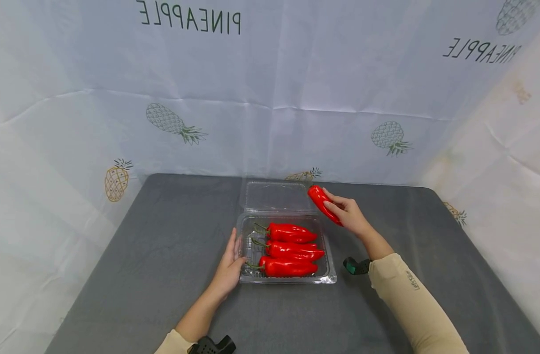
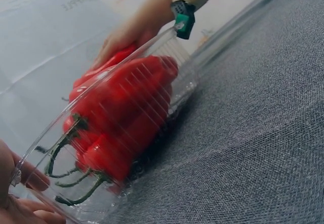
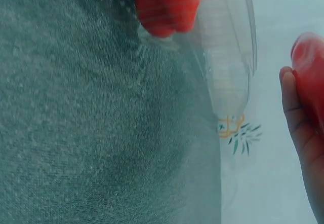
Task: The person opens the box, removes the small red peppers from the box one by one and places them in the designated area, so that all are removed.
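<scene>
A clear plastic clamshell container (image 1: 331,270) lies with its lid (image 1: 274,196) folded back. Three red peppers (image 1: 292,268) with green stems rest side by side in its base, stems pointing left. My left hand (image 1: 227,270) grips the base's left wall, and in the left wrist view its thumb and fingers (image 2: 35,178) pinch the rim from both sides. Above the container's back right corner, my right hand (image 1: 347,214) holds another red pepper (image 1: 319,199) in the air, tilted, between thumb and fingers. In the right wrist view, this pepper (image 3: 311,77) shows only partly at the right edge.
A dark grey cloth-covered table (image 1: 172,246) lies under the container. Behind it and at both sides hangs a white curtain (image 1: 270,73) printed with pineapples. A black device with a green patch (image 1: 355,265) is worn on the right wrist.
</scene>
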Demonstrator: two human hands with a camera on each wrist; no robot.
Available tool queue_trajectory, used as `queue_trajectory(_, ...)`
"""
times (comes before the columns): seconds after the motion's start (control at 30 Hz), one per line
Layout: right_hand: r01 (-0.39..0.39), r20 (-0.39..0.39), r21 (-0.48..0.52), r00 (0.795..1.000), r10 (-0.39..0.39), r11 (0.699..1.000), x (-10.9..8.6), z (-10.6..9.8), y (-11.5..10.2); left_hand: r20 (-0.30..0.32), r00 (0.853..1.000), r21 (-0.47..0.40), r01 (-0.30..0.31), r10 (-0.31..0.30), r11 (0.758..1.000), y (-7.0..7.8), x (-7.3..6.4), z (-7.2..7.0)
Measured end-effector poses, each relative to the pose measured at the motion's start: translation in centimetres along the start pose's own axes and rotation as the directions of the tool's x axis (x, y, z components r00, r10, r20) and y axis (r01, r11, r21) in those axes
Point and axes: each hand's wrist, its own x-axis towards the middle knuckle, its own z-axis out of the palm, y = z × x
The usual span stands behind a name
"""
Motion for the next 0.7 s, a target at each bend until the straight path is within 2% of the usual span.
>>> queue_trajectory(0.2,-0.082,-0.07,0.016,0.994,0.083,0.997,0.7,-0.5,0.9,-0.005,1.0,0.012,0.006,-0.006,1.0,0.0,0.0,0.0)
queue_trajectory(0.33,-0.138,-0.106,0.062,0.984,0.144,0.988,1.4,-0.8,1.5,-0.003,1.0,0.006,0.0,0.001,1.0,-0.1,0.0,0.0)
queue_trajectory(0.57,-0.26,-0.12,0.203,0.95,0.288,0.944,2.7,-0.9,2.6,0.001,1.0,0.006,-0.006,0.006,1.0,-0.2,0.1,-0.1)
queue_trajectory(0.7,-0.302,-0.106,0.261,0.935,0.338,0.917,3.3,-0.9,3.3,0.002,1.0,0.001,-0.001,0.001,1.0,-0.3,0.2,-0.1)
